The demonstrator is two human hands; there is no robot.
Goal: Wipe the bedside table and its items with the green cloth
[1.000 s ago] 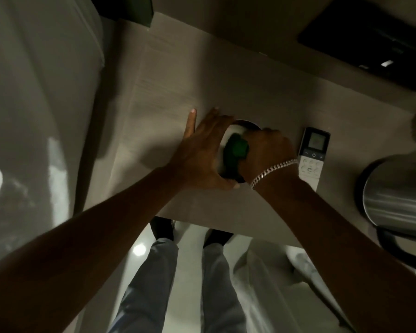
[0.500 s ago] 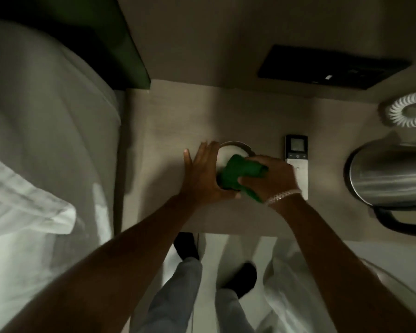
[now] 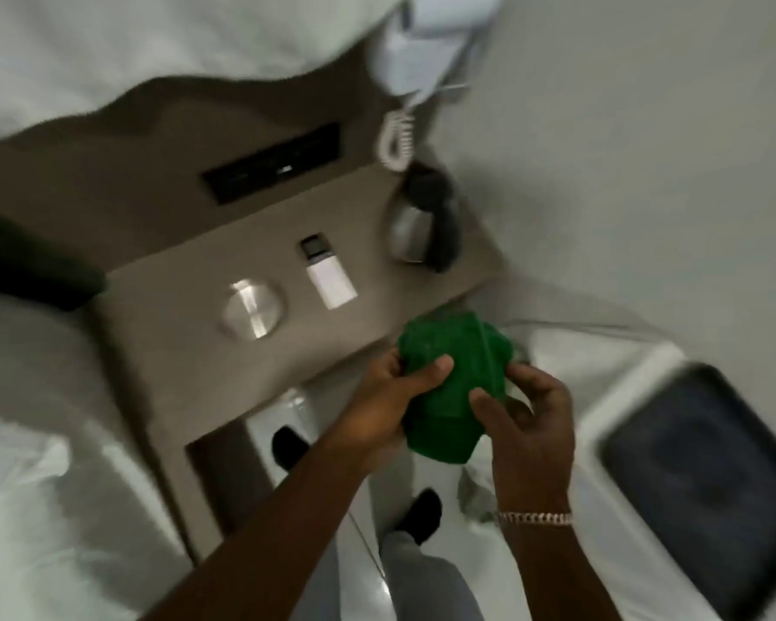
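Observation:
The green cloth [image 3: 449, 387] is bunched between both hands, in the air just off the front right corner of the beige bedside table [image 3: 162, 316]. My left hand [image 3: 395, 392] grips its left side with the thumb on top. My right hand [image 3: 529, 423], with a silver bracelet at the wrist, pinches its right side. On the table stand a round metal lid or dish [image 3: 252, 309], a white remote with a small screen [image 3: 328, 273] and a steel kettle with a black handle [image 3: 422, 226]. The frame is motion-blurred.
A white wall phone [image 3: 417, 42] with a coiled cord hangs above the kettle. A black switch panel [image 3: 272, 170] sits behind the table. White bedding lies at left [image 3: 32, 486] and right, with a dark tray [image 3: 708, 477] on the right bed. My feet show below.
Both hands have left the round dish and drawn back to the table's front corner, now holding the cloth together. The view has swung and pulled away, showing the whole table.

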